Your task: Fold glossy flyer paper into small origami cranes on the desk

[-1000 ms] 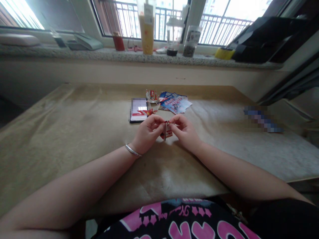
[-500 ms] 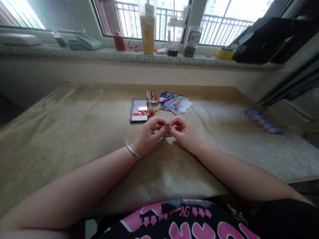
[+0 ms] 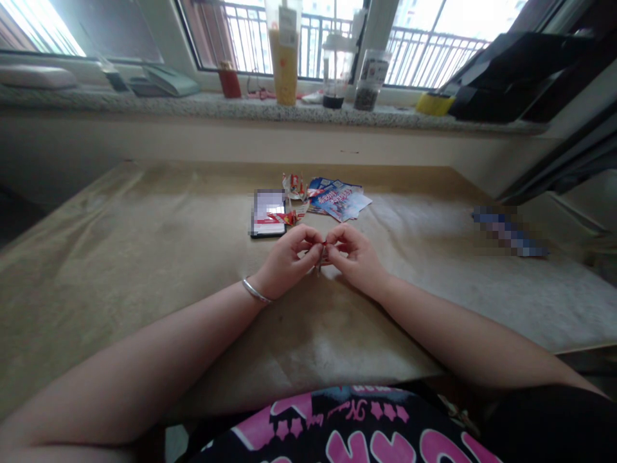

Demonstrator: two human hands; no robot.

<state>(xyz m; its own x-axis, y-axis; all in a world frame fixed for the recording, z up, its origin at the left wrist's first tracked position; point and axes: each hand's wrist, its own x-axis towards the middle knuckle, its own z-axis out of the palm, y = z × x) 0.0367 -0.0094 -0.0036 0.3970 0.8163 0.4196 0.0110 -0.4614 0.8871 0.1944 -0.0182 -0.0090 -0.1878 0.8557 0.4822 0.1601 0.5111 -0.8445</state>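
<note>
My left hand (image 3: pixel 292 258), with a silver bangle at the wrist, pinches one side of a small wrapper (image 3: pixel 324 253) with red on it. On its other side my right hand (image 3: pixel 355 257) pinches it too, thumb against forefinger. The fingertips of both hands almost meet, and they hide most of the wrapper. A thin greyish strip of it hangs below the thumbs. Just beyond the left hand lies a torn red and yellow wrapper (image 3: pixel 288 217), partly over a phone-like dark-edged device (image 3: pixel 263 233). A second torn wrapper (image 3: pixel 294 185) rests behind that one.
Blue printed cards or packets (image 3: pixel 337 198) lie fanned out past my hands. A blurred blue item (image 3: pixel 511 235) is at the right on the brown-covered table (image 3: pixel 159 257). Along the stone sill (image 3: pixel 193 106) stand a tall yellow-filled container (image 3: pixel 284 64), a red jar (image 3: pixel 229 82) and clear cups.
Both hands keep nearly the same place and pinch. The strip below the thumbs has shifted slightly; the rest of the view has moved a little to the left.
</note>
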